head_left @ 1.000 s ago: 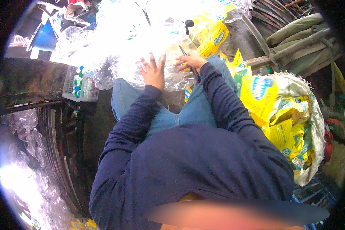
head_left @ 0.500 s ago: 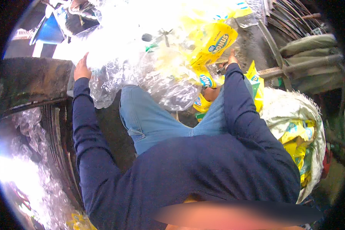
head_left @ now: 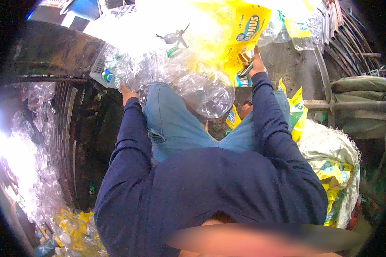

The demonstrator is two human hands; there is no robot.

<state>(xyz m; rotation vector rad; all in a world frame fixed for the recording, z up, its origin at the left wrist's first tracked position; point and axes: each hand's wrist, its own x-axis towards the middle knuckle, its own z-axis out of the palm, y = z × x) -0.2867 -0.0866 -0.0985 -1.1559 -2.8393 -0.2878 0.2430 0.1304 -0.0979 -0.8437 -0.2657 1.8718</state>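
Observation:
My left hand (head_left: 128,94) is closed at the near edge of a heap of clear crinkled plastic (head_left: 141,68), beside my left knee; its fingertips are hidden. My right hand (head_left: 256,64) grips a slim dark tool (head_left: 246,70), whose exact kind I cannot make out. Just beyond that hand, a yellow printed plastic wrapper (head_left: 240,34) with a blue emblem stands tilted, touching or very near my fingers. A rounded clear plastic piece (head_left: 210,100) bulges between my knees. Bright glare washes out the far part of the heap.
A grey slotted basket (head_left: 99,68) stands left of the heap. To my right sits a white woven sack (head_left: 326,145) with yellow wrappers inside. Metal bars (head_left: 324,77) and stacked thin strips (head_left: 347,34) lie at the far right. More clear plastic (head_left: 34,150) is piled at left.
My left hand has drawn in toward my left knee, its stretched fingers now curled. My right hand has risen slightly beside the yellow wrapper, which now stands more upright. The view has shifted.

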